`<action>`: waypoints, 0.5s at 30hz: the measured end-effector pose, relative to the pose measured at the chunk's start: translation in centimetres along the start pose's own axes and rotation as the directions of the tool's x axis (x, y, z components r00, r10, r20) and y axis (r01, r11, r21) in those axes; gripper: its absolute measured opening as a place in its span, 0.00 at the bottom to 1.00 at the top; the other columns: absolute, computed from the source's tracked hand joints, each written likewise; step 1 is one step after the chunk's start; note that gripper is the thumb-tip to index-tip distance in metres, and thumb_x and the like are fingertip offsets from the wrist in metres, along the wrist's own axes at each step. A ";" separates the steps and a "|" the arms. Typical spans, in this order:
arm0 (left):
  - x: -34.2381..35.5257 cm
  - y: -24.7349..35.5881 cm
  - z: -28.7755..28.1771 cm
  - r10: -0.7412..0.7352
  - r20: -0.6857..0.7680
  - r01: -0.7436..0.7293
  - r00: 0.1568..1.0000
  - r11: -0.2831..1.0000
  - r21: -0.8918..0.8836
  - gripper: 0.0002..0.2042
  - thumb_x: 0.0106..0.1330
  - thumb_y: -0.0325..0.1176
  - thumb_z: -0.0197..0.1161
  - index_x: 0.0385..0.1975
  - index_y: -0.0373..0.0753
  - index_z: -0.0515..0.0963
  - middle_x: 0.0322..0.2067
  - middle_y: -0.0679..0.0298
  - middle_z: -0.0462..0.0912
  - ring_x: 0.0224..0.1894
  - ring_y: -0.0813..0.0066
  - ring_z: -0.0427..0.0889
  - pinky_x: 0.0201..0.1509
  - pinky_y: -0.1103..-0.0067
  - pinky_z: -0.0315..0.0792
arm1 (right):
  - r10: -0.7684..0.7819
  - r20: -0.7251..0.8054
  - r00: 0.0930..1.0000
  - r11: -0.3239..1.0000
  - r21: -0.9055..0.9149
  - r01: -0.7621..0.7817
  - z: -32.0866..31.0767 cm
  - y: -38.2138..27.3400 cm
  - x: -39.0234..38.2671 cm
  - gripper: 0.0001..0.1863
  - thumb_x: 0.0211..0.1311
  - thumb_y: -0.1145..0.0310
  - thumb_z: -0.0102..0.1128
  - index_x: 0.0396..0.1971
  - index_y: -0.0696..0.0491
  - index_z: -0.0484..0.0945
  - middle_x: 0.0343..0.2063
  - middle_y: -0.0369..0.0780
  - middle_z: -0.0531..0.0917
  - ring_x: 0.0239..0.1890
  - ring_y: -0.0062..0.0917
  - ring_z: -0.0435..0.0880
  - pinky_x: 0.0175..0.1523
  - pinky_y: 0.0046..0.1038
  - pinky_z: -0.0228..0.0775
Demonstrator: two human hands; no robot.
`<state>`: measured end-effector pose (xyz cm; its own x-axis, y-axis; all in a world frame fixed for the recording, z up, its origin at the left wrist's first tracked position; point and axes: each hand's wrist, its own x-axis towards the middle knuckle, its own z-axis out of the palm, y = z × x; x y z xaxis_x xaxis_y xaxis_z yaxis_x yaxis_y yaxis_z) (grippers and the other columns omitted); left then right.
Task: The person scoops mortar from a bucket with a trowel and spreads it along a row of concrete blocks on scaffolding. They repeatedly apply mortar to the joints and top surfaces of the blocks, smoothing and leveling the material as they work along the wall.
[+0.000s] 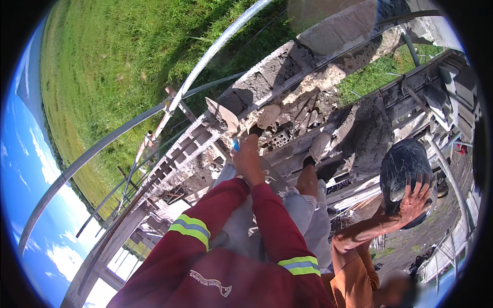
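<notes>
Head view: A worker in a maroon top with reflective bands (298,265) grips a trowel (224,117) by its blue handle with the right hand (247,156), fingers closed around it, above a partly built block wall (267,77). The pointed, grey-caked blade sits beside the end of a row of hollow blocks (177,149); whether it touches them cannot be told. The left hand (hidden behind the right forearm) is out of sight, so its state cannot be told. Pale shoes (320,146) and frayed light jeans (303,210) show below the hands, near rubble and boards. At right, a co-worker in orange (354,277) lays a spread hand (413,201) against a dark, rounded, grey-smeared container (403,167). A metal pole (187,83) slants past the wall, with green grass (118,66) beyond.
</notes>
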<state>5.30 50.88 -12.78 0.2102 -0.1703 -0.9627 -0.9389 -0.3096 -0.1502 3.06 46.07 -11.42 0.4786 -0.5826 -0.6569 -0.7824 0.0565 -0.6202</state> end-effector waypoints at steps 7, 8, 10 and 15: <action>0.3 -2.1 1.7 0.027 -0.065 -0.020 0.997 0.994 0.105 0.50 0.68 0.64 0.65 0.81 0.40 0.54 0.81 0.52 0.55 0.82 0.50 0.56 0.82 0.53 0.54 | -0.075 -0.116 0.990 0.974 0.206 0.097 -4.0 -3.4 -1.5 0.17 0.73 0.65 0.55 0.55 0.57 0.78 0.39 0.53 0.87 0.43 0.50 0.90 0.46 0.52 0.82; 0.4 -2.3 2.1 0.043 -0.085 -0.033 0.995 0.993 0.113 0.50 0.68 0.64 0.65 0.81 0.39 0.53 0.81 0.52 0.55 0.82 0.50 0.56 0.82 0.54 0.55 | 0.003 -0.124 0.992 0.980 0.198 0.022 -4.7 -3.1 -1.8 0.16 0.73 0.66 0.54 0.55 0.57 0.78 0.39 0.53 0.87 0.43 0.50 0.90 0.46 0.52 0.82; 0.5 -2.3 3.0 0.076 -0.119 -0.062 0.990 0.991 0.119 0.50 0.68 0.64 0.66 0.82 0.39 0.53 0.81 0.51 0.56 0.82 0.50 0.57 0.82 0.55 0.56 | -0.024 -0.086 0.996 0.969 0.243 0.044 -6.2 -0.6 -1.8 0.18 0.70 0.65 0.58 0.56 0.57 0.78 0.40 0.52 0.87 0.43 0.48 0.89 0.48 0.50 0.81; 0.5 -1.8 4.1 0.103 -0.164 -0.088 0.981 0.991 0.098 0.52 0.68 0.64 0.67 0.82 0.37 0.52 0.81 0.50 0.56 0.82 0.51 0.58 0.81 0.56 0.59 | 0.176 -0.110 0.978 0.606 0.795 -0.019 -11.3 10.9 -3.5 0.26 0.63 0.63 0.68 0.57 0.61 0.80 0.36 0.44 0.86 0.36 0.32 0.82 0.46 0.32 0.76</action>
<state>5.93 55.23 -13.89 0.1539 -0.3525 -0.9231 -0.9759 -0.2006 -0.0861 -11.71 39.56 -11.02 0.2870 -0.6492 -0.7044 -0.1669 0.6902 -0.7041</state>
